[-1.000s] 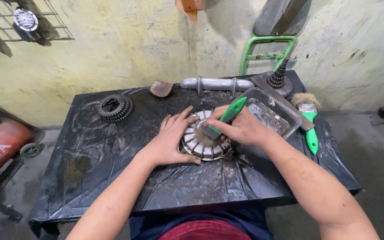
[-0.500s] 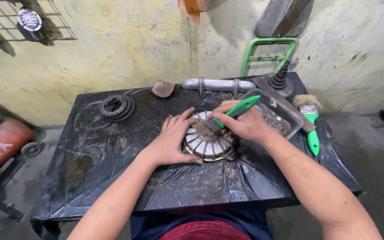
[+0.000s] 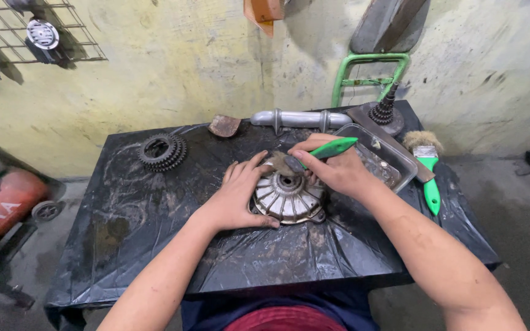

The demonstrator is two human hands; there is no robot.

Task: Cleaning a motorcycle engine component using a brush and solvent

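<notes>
Near the back left corner of your black-covered tabletop (image 3: 124, 245) sits a dark gear cluster (image 3: 163, 152), well apart from your hands. Your left hand (image 3: 240, 196) lies open and flat, fingers spread, palm pressed on the left side of the round ribbed metal cover (image 3: 289, 199) that rests at the middle of the tabletop, nearer the back edge than the front. Your right hand (image 3: 332, 171) is closed around the green handle of a paintbrush (image 3: 314, 154) — its bristles touch the top of the cover, just beside your left fingertips. Behind the hands, along the back edge, lie a small rusty piece (image 3: 224, 125) and a grey metal tube (image 3: 300, 118). To the right of your right hand stands a shallow metal tray (image 3: 400, 162), with a toothed shaft part (image 3: 384, 113) upright at the back right corner. A second green-handled brush (image 3: 427, 171) lies along the right edge — untouched.
</notes>
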